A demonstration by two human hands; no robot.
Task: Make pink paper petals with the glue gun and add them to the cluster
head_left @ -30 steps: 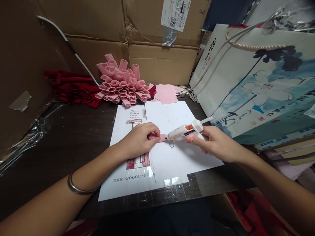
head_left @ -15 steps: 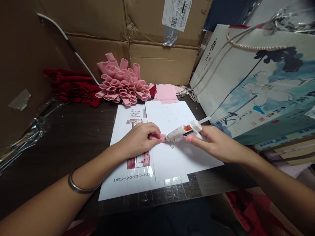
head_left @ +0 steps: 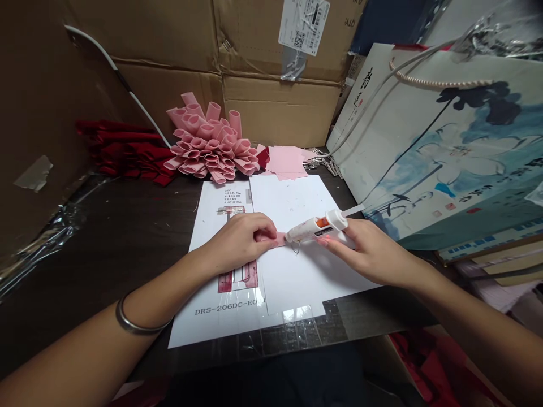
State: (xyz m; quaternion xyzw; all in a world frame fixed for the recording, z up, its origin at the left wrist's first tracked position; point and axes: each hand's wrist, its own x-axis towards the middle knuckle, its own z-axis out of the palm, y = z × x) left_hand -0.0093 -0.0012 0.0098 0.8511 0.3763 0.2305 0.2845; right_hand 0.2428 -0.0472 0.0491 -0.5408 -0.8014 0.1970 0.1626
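Note:
My left hand [head_left: 240,243] pinches a small piece of pink paper [head_left: 280,239] against a white sheet [head_left: 297,277]. My right hand [head_left: 371,251] grips a white hot glue gun [head_left: 314,229], a glue stick protruding from its rear. The gun's nozzle is at the pink piece's right end, touching it or very close. A thin wire stand hangs below the nozzle. A printed instruction sheet [head_left: 224,198] lies partly beneath the white sheet and my left hand.
A rolled pink paper flower [head_left: 210,141] stands behind the sheets, with folded red paper [head_left: 127,152] to its left and loose pink paper squares [head_left: 286,161] to its right. A lotus-painted gift bag [head_left: 441,147] leans at right. Cardboard boxes [head_left: 275,107] form the back wall.
The glue gun has tilted slightly and my right hand has shifted a little lower. My left hand and the pink piece have barely moved.

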